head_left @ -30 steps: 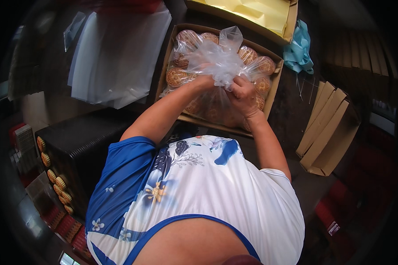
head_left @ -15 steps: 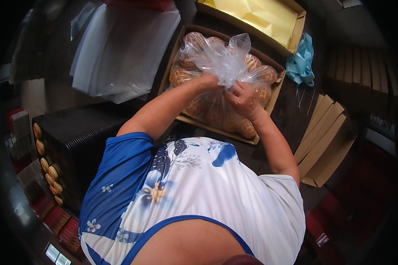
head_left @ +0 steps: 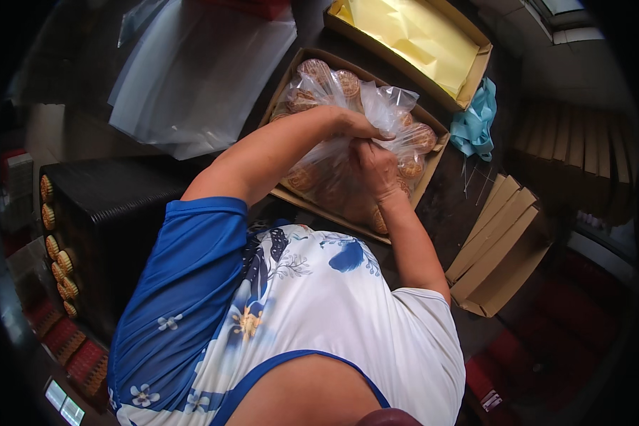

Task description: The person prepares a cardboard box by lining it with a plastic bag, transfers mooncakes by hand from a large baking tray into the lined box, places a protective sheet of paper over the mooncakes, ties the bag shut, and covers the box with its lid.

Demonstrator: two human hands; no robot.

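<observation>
A transparent plastic bag (head_left: 326, 153) full of round, golden-brown patterned pastries (head_left: 314, 71) lies in a shallow cardboard box (head_left: 433, 160). Both my hands are at its gathered neck. My left hand (head_left: 358, 124) reaches across the top, fingers closed on the bunched plastic, with the fingertips partly hidden. Just below it, on the near side, my right hand (head_left: 376, 167) is closed on the same gathered neck. The bag's loose end fans out beyond my hands.
A stack of flat plastic bags (head_left: 199, 85) lies to the left. Behind is a box lined with yellow paper (head_left: 412, 42); light-blue ribbon (head_left: 477, 121) lies beside it. Folded cardboard (head_left: 500, 248) stands at right. A black-covered block (head_left: 113, 192) with pastries (head_left: 62, 263) along its side is at left.
My left hand has moved right, across the bag's neck and over my right hand. My right hand has moved slightly left and down. The whole view has shifted a little.
</observation>
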